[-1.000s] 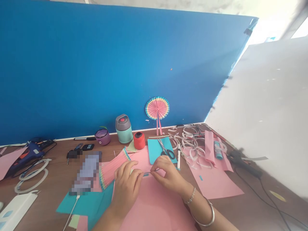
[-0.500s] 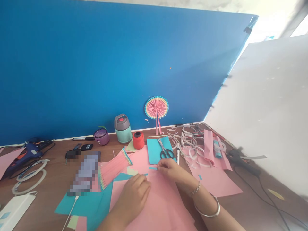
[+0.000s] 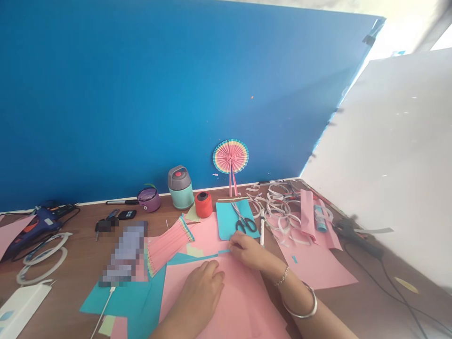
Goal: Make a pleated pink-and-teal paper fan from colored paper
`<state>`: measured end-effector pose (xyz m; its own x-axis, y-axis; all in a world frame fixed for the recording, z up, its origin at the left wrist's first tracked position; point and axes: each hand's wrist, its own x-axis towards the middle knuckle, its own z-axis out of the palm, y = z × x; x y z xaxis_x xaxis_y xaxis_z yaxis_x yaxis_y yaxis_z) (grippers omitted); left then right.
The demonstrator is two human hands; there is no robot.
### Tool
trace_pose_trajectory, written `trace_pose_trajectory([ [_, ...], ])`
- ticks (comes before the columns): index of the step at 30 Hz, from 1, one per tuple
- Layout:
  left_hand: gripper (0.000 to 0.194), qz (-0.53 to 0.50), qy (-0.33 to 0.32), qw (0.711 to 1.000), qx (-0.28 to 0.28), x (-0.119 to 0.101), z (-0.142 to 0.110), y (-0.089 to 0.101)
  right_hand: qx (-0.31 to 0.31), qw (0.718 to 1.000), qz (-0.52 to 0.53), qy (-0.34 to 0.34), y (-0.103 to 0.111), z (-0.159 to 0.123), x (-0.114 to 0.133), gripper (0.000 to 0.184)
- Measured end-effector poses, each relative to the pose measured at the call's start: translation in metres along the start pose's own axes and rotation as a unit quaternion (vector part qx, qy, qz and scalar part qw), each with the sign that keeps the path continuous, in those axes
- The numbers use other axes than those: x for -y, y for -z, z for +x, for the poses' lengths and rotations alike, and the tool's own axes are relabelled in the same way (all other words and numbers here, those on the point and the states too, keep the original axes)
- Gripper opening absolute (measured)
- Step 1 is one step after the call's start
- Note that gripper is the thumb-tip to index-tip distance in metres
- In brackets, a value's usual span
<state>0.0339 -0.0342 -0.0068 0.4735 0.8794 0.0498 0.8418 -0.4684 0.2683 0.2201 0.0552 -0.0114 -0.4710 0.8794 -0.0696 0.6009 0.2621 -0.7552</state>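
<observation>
Brown table [image 3: 83, 256] under pink paper [image 3: 243, 296], flask [image 3: 181, 194].

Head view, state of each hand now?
Left hand: curled on pink paper; grip cannot be told.
Right hand: bunched near its far edge; grip cannot be told.

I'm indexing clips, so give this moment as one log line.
left hand: on pink sheet | right hand: near sheet's far edge, grip unclear | scissors: on blue card

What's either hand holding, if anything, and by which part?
The left hand rests on the pink sheet, no grip visible; whether the right hand pinches anything cannot be told.
</observation>
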Motion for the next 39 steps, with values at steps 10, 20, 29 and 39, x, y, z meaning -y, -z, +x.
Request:
trace_pose_trajectory([
  [10, 0.029, 0.001, 0.015, 1.0, 0.024, -0.003, 0.002, 0.007, -0.015, 1.0, -0.024, 0.006, -0.007, 0.003, -0.004, 0.018],
  [20, 0.031, -0.009, 0.024, 0.999, 0.025, -0.003, 0.002, 0.011, -0.005, 0.999, -0.039, -0.015, -0.005, 0.002, 0.005, 0.021],
  [29, 0.032, -0.022, 0.031, 0.999, 0.031, -0.003, 0.002, 0.012, -0.007, 0.998, -0.052, -0.014, -0.006, 0.003, 0.004, 0.022],
  [39, 0.021, -0.02, 0.02, 1.0, 0.01, 0.0, 0.002, 0.008, -0.011, 0.998, -0.057, -0.002, -0.007, 0.003, 0.001, 0.021],
])
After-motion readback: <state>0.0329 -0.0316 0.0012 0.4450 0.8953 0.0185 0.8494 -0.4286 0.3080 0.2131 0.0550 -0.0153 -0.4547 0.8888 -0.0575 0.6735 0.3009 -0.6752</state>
